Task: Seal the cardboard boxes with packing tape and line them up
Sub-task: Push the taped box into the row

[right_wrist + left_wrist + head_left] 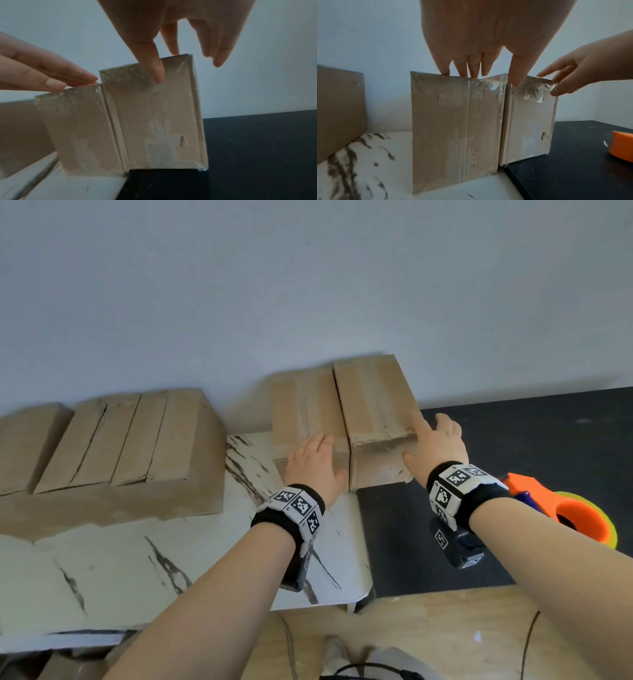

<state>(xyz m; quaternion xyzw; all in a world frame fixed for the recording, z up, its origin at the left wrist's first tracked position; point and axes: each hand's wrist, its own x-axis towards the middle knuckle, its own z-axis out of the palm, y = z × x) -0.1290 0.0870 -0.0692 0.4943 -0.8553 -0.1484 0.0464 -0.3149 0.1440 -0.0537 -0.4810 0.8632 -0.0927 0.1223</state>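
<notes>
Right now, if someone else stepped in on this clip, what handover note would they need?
Left hand: fingers flat on the top front edge of the left taped box.
Right hand: fingers on the near right corner of the right taped box, thumb on its front.
Both boxes stand side by side against the wall, straddling the marble table and black table.
Orange tape dispenser lies right.
Done: these two taped.
Left: square them up; cartons at left look untaped.

Right hand (171, 27) atop taped box (154, 115), left hand (42, 70) beside
</notes>
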